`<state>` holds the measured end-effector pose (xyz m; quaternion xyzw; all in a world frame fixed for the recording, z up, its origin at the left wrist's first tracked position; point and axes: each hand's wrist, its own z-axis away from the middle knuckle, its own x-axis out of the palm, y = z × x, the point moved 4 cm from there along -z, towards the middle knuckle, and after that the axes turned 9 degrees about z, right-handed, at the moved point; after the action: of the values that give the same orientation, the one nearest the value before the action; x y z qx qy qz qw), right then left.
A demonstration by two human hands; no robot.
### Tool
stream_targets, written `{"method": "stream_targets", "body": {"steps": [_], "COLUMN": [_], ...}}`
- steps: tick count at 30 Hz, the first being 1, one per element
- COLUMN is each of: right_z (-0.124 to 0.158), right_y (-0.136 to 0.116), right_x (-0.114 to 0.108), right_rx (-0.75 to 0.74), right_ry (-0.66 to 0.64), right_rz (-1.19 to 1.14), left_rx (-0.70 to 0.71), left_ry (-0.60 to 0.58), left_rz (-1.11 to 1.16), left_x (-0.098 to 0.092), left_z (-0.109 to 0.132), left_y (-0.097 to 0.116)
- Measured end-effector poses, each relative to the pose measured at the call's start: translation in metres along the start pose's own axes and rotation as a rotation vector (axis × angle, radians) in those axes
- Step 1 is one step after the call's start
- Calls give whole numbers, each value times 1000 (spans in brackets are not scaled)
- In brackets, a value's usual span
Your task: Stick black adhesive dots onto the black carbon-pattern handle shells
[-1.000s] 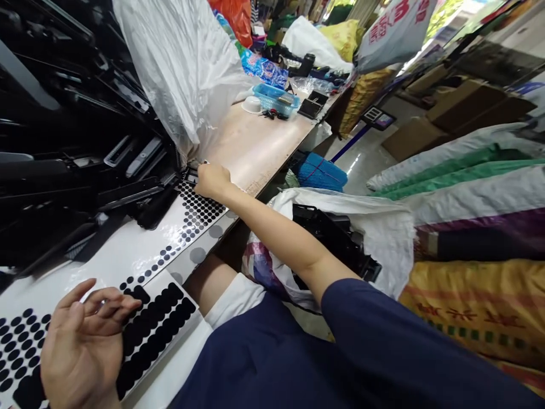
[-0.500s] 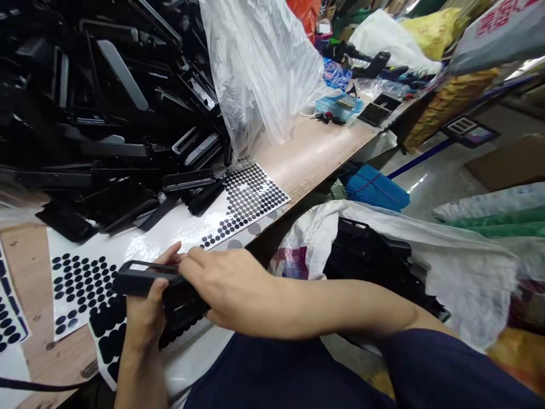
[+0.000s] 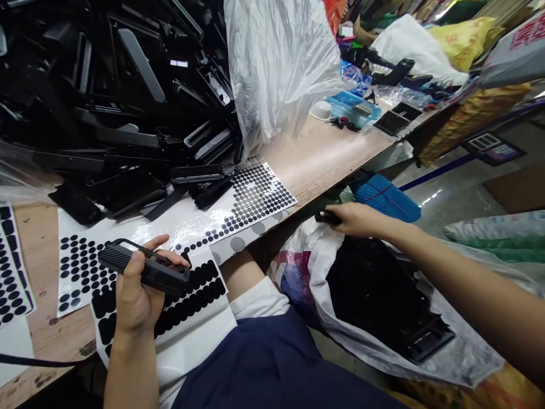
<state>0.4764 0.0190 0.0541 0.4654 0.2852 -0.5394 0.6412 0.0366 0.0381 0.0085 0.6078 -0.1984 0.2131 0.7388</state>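
Note:
My left hand (image 3: 142, 284) is wrapped around a long black plastic part (image 3: 164, 275) with a carbon-fibre pattern and a slot in its top, held over the sticker sheets. My right hand (image 3: 351, 220) is closed above the near rim of a white woven sack (image 3: 313, 284), with the end of a dark piece (image 3: 327, 217) poking out of its fingers; most of that piece is hidden. More black plastic parts (image 3: 426, 335) lie inside the sack. Under my left hand is a sheet of large black stickers (image 3: 200, 292).
A big heap of black plastic parts (image 3: 140, 142) covers the bench's far left. A sheet of round black dots (image 3: 266, 193) lies in front of it. Beyond stand a clear plastic bag (image 3: 281, 74), a blue basket (image 3: 347, 108) and a white roll (image 3: 320, 110). A blue bundle (image 3: 387, 196) is below the bench edge.
My right hand has left the part in my left hand and moved right, over the sack, with a dark piece in its fingers. My left hand still holds its part, now tilted.

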Motion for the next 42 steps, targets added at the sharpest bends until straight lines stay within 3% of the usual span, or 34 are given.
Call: {"method": "stream_targets", "body": {"steps": [3,8,11,13,15,17,20,23,29,33,36,40,42], "right_z": [-7,-1,19,31,35,32,23,11,-2,3,5,-3,-12], "right_y": [-1,-8,-17,-35,-67,-111,-180,-228,-269,-281,-285,-269,-254], "right_x": [-29,-101,-138,-151,-153,-146,-128,-114,-99,-97,-96,-106,-105], "right_rx": [60,147,203,89,-103,-242,-356,-462,-612,-688,-697,-686,-624], "right_ry": [169,559,845,919,791,497,78,-129,-459,-516,-372,205,380], "right_rz": [12,-88,-341,-706,-1130,-1425,-1624,-1683,-1602,-1550,-1472,-1136,-942], "left_rx": [16,42,56,54,48,51,33,-14,-40,-51,37,-26,-67], "left_ry": [32,24,10,5,-24,-62,-59,-21,29,14,-55,-179,-163], "left_rz": [5,19,49,101,166,207,221,246,327,281,198,102,134], "left_x": [4,7,7,4,2,3,6,9,1,-4,-4,1,1], "left_z": [3,3,3,4,5,6,9,12,10,11,14,19,20], "left_y": [2,4,7,9,10,9,4,-3,-16,-24,-20,-14,-12]}}
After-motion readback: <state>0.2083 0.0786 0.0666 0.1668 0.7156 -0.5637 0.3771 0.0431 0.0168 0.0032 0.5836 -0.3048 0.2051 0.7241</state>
